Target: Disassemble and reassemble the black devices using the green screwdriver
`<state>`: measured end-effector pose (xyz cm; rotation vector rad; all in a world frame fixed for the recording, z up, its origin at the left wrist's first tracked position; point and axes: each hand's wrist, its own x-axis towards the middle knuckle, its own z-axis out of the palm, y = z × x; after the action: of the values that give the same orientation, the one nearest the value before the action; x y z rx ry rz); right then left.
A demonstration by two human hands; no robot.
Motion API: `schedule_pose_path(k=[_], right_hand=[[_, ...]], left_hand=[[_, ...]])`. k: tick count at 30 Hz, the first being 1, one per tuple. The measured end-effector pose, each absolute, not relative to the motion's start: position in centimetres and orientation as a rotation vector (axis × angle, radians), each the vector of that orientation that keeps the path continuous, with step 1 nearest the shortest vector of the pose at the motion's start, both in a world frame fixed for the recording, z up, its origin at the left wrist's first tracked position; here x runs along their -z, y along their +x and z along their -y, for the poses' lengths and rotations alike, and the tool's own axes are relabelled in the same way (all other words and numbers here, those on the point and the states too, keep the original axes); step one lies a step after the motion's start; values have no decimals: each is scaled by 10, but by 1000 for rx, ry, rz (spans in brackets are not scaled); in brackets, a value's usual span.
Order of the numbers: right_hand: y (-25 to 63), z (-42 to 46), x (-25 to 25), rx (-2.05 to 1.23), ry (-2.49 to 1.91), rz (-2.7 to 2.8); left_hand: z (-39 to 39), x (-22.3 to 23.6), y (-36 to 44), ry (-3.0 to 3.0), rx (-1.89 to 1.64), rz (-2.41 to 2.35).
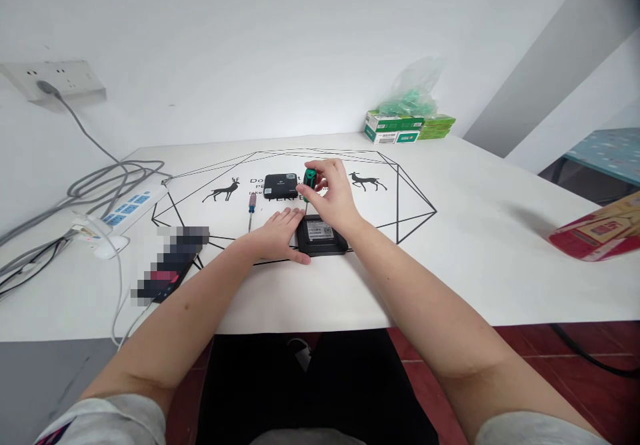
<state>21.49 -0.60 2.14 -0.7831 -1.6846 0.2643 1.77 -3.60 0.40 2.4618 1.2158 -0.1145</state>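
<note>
A black box-shaped device (323,247) with a white printed label lies flat on the table in front of me. My left hand (280,237) grips its left side, thumb at the near corner and fingers at the far one. Above the device, my right hand (334,198) holds a screwdriver (311,177) upright by its green and black handle. The shaft points down at the device's far left part, but I cannot make out its tip. Just beyond lies a flat black cover-like piece (280,186) with small stickers. A second screwdriver (253,203) with a red and blue handle rests left of it.
Left are a partly pixelated phone-like object (173,265), a white power strip (133,206), a white charger (110,248) and coiled grey cable (95,182). Green and white boxes (395,127) under a plastic bag stand back right. A red package (595,235) sits at far right.
</note>
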Motion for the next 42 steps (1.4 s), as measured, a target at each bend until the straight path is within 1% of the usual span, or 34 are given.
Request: schedule_pose_path(k=[15, 22, 36, 39, 42], right_hand=[[215, 7, -23, -250, -767, 1732], [215, 5, -19, -257, -806, 1694], [216, 6, -22, -226, -779, 1633], [216, 6, -22, -227, -789, 1602], [216, 5, -22, -247, -793, 1547]], left_hand=[[35, -2, 16, 2461, 107, -1200], [34, -1, 15, 2466, 69, -1183], [35, -2, 15, 2460, 99, -1196], [34, -4, 14, 2437, 22, -1171], [33, -5, 15, 2357, -240, -1243]])
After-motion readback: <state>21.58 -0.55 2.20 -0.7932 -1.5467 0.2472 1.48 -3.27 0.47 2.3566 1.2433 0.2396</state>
